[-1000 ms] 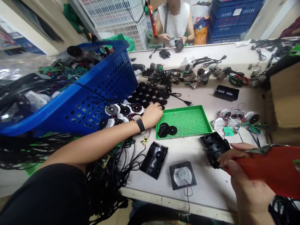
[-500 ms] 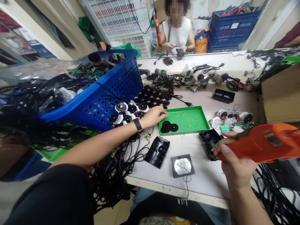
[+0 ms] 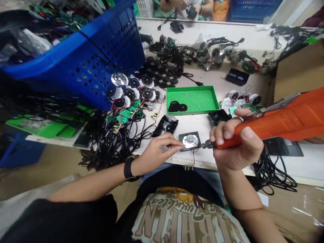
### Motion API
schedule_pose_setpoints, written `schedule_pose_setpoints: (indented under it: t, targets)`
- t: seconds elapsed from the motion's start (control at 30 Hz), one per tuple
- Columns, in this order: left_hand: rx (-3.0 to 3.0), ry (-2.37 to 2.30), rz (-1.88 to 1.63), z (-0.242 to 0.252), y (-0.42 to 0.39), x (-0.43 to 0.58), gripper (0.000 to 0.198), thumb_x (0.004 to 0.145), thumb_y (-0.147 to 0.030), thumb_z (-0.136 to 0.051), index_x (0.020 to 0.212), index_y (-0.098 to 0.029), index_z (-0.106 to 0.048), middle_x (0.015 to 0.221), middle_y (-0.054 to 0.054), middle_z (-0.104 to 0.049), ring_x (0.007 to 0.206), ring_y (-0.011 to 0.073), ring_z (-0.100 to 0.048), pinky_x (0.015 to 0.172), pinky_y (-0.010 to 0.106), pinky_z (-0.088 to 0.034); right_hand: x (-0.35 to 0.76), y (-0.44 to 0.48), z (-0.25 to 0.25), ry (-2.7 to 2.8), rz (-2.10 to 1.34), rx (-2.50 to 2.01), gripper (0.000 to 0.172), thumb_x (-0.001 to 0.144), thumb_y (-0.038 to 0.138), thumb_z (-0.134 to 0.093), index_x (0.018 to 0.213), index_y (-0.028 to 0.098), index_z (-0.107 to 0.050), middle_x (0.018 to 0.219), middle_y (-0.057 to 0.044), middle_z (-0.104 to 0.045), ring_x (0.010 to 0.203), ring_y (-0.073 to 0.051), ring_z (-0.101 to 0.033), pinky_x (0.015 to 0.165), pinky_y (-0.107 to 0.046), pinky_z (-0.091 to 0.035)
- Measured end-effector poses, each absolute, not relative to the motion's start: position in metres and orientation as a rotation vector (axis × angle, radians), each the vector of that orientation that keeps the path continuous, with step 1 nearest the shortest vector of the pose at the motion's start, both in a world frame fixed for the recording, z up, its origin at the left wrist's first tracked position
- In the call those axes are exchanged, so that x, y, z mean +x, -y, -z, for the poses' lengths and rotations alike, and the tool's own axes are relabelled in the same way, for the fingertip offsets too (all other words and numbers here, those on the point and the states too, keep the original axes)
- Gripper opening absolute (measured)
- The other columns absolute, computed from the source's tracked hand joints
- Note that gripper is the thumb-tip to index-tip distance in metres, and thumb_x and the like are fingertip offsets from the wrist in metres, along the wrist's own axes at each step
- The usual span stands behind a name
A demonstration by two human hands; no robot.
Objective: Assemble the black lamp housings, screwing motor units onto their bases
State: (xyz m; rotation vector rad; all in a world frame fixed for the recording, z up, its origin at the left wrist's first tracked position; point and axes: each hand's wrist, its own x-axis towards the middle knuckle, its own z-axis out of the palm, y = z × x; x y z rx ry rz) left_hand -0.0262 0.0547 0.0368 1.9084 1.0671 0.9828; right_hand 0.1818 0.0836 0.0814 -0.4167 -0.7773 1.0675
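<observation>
My right hand (image 3: 234,141) is wrapped round an orange electric screwdriver (image 3: 275,119), whose tip points left at a small black square plate with a white motor disc (image 3: 189,140) near the table's front edge. My left hand (image 3: 158,152) pinches the plate's left edge, thumb and forefinger pressed together on it. A black plastic housing (image 3: 165,125) lies just behind my left hand. Another black housing (image 3: 219,116) sits behind the screwdriver tip.
A green tray (image 3: 199,99) with black discs and small screws stands behind the plate. A blue basket (image 3: 83,64) full of cables and parts fills the left. Black cables hang over the front edge. A cardboard box (image 3: 298,72) is at right. Another person's hands (image 3: 188,5) work across the table.
My left hand has come back from the black discs by the basket to the motor plate at the front edge. My right hand has brought the screwdriver down and left to the plate.
</observation>
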Motion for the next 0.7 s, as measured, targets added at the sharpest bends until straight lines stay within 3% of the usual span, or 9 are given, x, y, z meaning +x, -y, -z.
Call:
schedule_pose_setpoints:
  t: [0.3, 0.4, 0.5, 0.57, 0.7]
  targets:
    - [1.770, -1.111, -1.070, -0.015, -0.034, -0.021, 0.011, 0.095, -0.018, -0.074, 0.101, -0.022, -0.083, 0.083, 0.001, -0.070, 0.077, 0.0116, -0.065, 0.070, 0.020, -0.053, 0.160, -0.071, -0.086, 0.759, -1.110, -0.377, 0.020, 0.082, 0.029, -0.071, 0.099, 0.021, -0.075, 0.057, 0.008, -0.055, 0.038, -0.008, -0.049, 0.041, -0.021, -0.049]
    - [1.759, -1.118, -1.064, -0.015, -0.033, -0.024, 0.012, 0.095, -0.019, -0.073, 0.101, -0.022, -0.083, 0.085, 0.002, -0.070, 0.078, 0.0121, -0.065, 0.071, 0.022, -0.053, 0.156, -0.069, -0.087, 0.759, -1.111, -0.396, 0.010, 0.081, 0.030, -0.070, 0.085, 0.021, -0.072, 0.056, 0.007, -0.053, 0.039, -0.008, -0.049, 0.042, -0.021, -0.049]
    - [1.759, -1.117, -1.059, -0.015, -0.033, -0.026, 0.012, 0.096, -0.019, -0.072, 0.101, -0.023, -0.083, 0.085, 0.002, -0.070, 0.078, 0.0127, -0.065, 0.072, 0.023, -0.054, 0.152, -0.068, -0.088, 0.766, -1.104, -0.398, 0.014, 0.082, 0.030, -0.070, 0.072, 0.020, -0.066, 0.056, 0.007, -0.052, 0.039, -0.007, -0.049, 0.042, -0.021, -0.048]
    - [1.757, -1.112, -1.059, -0.015, -0.032, -0.026, 0.013, 0.096, -0.019, -0.072, 0.101, -0.023, -0.083, 0.085, 0.002, -0.070, 0.078, 0.0128, -0.065, 0.073, 0.023, -0.054, 0.151, -0.068, -0.088, 0.764, -1.094, -0.409, 0.009, 0.081, 0.030, -0.069, 0.082, 0.020, -0.070, 0.056, 0.007, -0.052, 0.039, -0.007, -0.048, 0.042, -0.021, -0.047]
    - [1.752, -1.099, -1.062, -0.016, -0.031, -0.027, 0.013, 0.096, -0.018, -0.072, 0.102, -0.023, -0.083, 0.086, 0.002, -0.070, 0.079, 0.0127, -0.065, 0.073, 0.023, -0.053, 0.150, -0.067, -0.088, 0.761, -1.085, -0.433, 0.022, 0.080, 0.029, -0.067, 0.099, 0.019, -0.075, 0.056, 0.008, -0.052, 0.039, -0.008, -0.046, 0.041, -0.021, -0.048]
